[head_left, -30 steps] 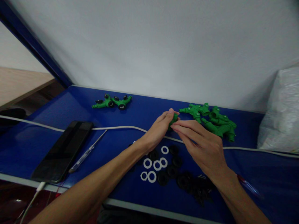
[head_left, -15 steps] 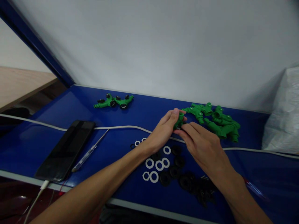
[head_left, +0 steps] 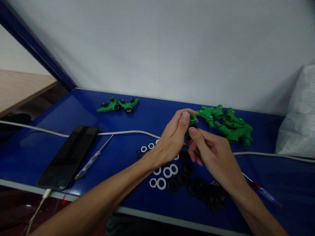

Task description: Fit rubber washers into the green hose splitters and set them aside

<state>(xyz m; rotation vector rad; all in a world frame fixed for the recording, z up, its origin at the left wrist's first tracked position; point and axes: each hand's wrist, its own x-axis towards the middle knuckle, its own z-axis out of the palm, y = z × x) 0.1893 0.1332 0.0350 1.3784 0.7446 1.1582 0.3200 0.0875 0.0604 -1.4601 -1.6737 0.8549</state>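
My left hand (head_left: 174, 135) is closed around a green plastic hose splitter (head_left: 192, 119), its round opening showing past the thumb. Against the splitter's near side, the fingers of my right hand (head_left: 213, 151) pinch a small black part (head_left: 194, 126), mostly hidden by the thumb. White ring washers (head_left: 161, 183) and white hex-edged rings (head_left: 153, 183) lie below my hands, beside black ring caps (head_left: 173, 185). Small black pieces (head_left: 215, 200) are heaped under my right wrist. More green splitters (head_left: 232, 134) are piled behind my right hand.
Two green splitters with black knobs (head_left: 129, 105) sit at the back left. A white cable (head_left: 133, 132) crosses the blue table (head_left: 152, 114). A phone (head_left: 69, 157), a clear-handled screwdriver (head_left: 90, 165) and a red-and-clear screwdriver (head_left: 265, 193) lie there. A plastic bag (head_left: 299, 118) stands far right.
My right hand has turned, bringing its thumb up to the splitter with the other fingers curled below. The splitter has tilted, its opening now facing more toward me.
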